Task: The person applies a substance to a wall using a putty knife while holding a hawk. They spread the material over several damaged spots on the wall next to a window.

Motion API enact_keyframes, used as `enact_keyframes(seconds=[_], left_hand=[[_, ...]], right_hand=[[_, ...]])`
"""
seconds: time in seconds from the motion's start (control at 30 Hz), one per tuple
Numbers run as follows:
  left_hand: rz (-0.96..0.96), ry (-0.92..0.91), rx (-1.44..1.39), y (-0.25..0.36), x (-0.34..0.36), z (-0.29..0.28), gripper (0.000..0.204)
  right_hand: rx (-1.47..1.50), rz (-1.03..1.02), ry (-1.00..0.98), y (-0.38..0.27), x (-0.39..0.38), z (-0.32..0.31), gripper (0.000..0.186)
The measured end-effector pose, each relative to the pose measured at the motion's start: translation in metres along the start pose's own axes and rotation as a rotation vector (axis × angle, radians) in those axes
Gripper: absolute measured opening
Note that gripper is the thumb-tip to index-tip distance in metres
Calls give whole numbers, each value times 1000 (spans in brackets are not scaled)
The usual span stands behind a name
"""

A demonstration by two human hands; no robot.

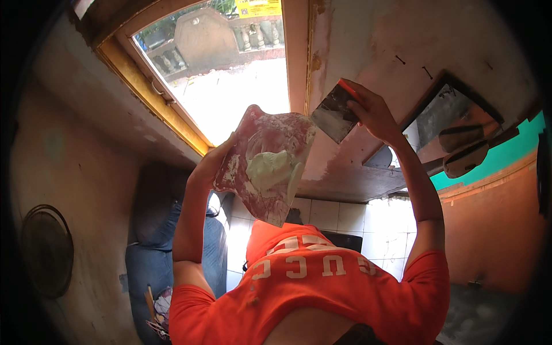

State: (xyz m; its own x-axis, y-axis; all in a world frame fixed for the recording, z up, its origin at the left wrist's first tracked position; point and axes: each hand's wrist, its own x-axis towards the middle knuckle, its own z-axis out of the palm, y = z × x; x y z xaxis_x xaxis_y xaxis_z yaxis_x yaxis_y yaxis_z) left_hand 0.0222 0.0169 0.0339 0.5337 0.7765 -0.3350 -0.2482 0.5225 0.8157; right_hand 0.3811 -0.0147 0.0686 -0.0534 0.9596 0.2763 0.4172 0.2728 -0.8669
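At the centre of the view, tilted, is a reddish-brown, irregularly shaped board (pixel 290 135), smeared with pale residue and bearing a mound of off-white paste (pixel 269 169). Toward nine o'clock, the person's left hand (pixel 210 164) holds the board by its left side, most of the fingers hidden behind it. Toward two o'clock, the right hand (pixel 374 115) is closed around the orange-edged grip of a broad, flat scraper with a smeared grey blade (pixel 333 115). The blade's left corner lies just beside the board's right edge; whether they touch cannot be told. A wood-framed glass pane (pixel 230 80) stands at eleven o'clock, a dark-framed mirror (pixel 451 118) between two and three, and a blue upholstered sofa (pixel 149 264) at eight.
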Motion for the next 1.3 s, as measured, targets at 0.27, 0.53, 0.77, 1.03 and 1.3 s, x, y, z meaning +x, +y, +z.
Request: enact_keyframes(seconds=[0.27,0.53,0.77,1.03,1.3], left_hand=[[-33,-78,-137,-19,16,-3,42],[-118,-203,-179,-27,41,-10,38],[-129,-211,1,-52,76,-63,42],[-153,-342,-202,-51,59,-56,35],[-295,-204,-417,-71,60,-103,30]], right_hand=[[84,-8,-98,24,-6,10,41],[53,101,-202,35,-18,27,43],[104,166,-281,40,-27,51,43],[16,236,-276,53,-38,79,44],[5,300,-306,54,-47,117,43]])
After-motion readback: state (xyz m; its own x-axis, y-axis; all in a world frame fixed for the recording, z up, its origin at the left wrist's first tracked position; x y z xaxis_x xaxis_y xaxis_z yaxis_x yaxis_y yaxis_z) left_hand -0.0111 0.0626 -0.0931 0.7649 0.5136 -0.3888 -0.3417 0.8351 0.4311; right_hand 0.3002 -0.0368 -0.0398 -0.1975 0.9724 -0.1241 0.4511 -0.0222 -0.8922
